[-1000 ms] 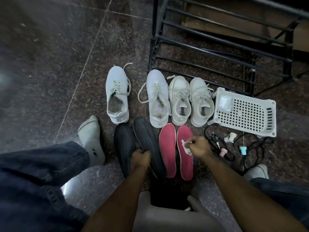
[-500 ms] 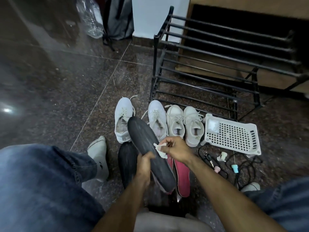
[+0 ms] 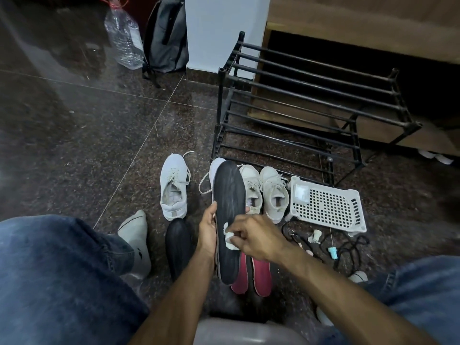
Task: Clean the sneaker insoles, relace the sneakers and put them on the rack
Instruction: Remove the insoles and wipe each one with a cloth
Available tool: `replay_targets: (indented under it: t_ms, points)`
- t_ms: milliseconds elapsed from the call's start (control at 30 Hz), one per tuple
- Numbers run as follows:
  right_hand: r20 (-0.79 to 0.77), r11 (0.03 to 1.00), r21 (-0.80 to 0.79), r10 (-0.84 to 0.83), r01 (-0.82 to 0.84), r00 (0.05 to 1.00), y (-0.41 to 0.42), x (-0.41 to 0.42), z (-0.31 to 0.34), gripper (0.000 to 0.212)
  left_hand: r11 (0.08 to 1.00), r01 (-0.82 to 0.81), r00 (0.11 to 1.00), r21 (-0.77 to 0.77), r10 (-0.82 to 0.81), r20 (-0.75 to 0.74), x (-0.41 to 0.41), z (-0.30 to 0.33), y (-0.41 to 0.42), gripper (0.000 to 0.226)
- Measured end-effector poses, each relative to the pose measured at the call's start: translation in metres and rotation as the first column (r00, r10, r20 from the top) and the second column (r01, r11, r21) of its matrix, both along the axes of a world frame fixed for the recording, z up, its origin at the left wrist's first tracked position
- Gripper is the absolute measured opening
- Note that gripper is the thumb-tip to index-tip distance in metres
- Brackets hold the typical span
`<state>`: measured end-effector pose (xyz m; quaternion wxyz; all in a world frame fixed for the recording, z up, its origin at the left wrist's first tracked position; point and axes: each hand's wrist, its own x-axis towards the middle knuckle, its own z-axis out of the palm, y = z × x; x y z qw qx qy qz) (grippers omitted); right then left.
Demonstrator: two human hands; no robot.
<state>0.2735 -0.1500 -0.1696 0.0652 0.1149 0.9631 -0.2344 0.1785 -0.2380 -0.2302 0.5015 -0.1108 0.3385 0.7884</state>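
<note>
My left hand [image 3: 207,230] grips a black insole [image 3: 229,212] by its left edge and holds it up, toe pointing away. My right hand [image 3: 251,236] pinches a small white wipe [image 3: 229,237] against the insole's surface. A second black insole [image 3: 178,247] lies on the floor to the left. Two red insoles [image 3: 261,276] lie under the raised one. Several white sneakers stand on the floor: one apart at the left [image 3: 174,185], one mostly hidden behind the insole, two more [image 3: 273,195] to the right. The black metal rack [image 3: 311,100] stands behind them.
A white perforated plastic basket [image 3: 328,207] lies right of the sneakers, with black cords and small items [image 3: 331,250] in front of it. A plastic bottle [image 3: 124,36] and a grey backpack [image 3: 166,33] lean at the back left. My socked feet and jeans flank the insoles.
My left hand lifted the black insole off the floor and turned it upright. My right hand carried the wipe from the red insole onto the black one. The view tilted up.
</note>
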Motion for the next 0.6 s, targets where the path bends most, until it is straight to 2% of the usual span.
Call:
replay_targets:
  t_ms: [100, 200, 233, 300, 367, 467, 533, 600]
  points:
    - [-0.083, 0.995, 0.061, -0.072, 0.077, 0.994, -0.002, -0.011, 0.002, 0.02, 0.999, 0.025, 0.998, 0.03, -0.026, 0.053, 0.005, 0.002, 0.003, 0.047]
    - [-0.125, 0.934, 0.071, -0.34, 0.35, 0.932, 0.023, -0.034, 0.004, 0.016, 0.992, 0.124, 0.991, 0.029, -0.125, 0.055, 0.019, 0.004, 0.008, 0.045]
    - [-0.126, 0.919, 0.067, -0.379, 0.389, 0.917, 0.028, -0.038, 0.004, 0.015, 0.99, 0.14, 0.989, 0.033, -0.142, 0.044, 0.021, 0.005, 0.009, 0.045]
    - [-0.11, 0.937, 0.035, -0.341, 0.347, 0.934, 0.022, -0.037, 0.005, 0.016, 0.993, 0.1, 0.993, 0.063, -0.103, 0.05, 0.017, 0.006, 0.009, 0.044]
    - [-0.1, 0.975, -0.032, -0.222, 0.219, 0.97, 0.002, -0.021, 0.007, 0.017, 0.995, 0.008, 0.996, 0.095, -0.016, 0.091, 0.006, 0.0, 0.01, 0.044]
    - [-0.082, 0.998, 0.002, -0.057, 0.058, 0.995, -0.022, 0.005, 0.01, 0.017, 0.994, 0.002, 0.992, 0.11, -0.015, 0.123, 0.001, -0.006, 0.013, 0.05]
    - [-0.069, 0.992, 0.102, -0.069, 0.076, 0.995, -0.009, -0.003, 0.01, 0.018, 0.991, 0.012, 0.993, 0.13, -0.027, 0.115, 0.005, -0.006, 0.017, 0.051]
    - [-0.086, 0.962, 0.19, -0.181, 0.195, 0.98, 0.014, -0.021, 0.009, 0.017, 0.988, 0.074, 0.991, 0.133, -0.087, 0.098, 0.014, -0.001, 0.02, 0.049]
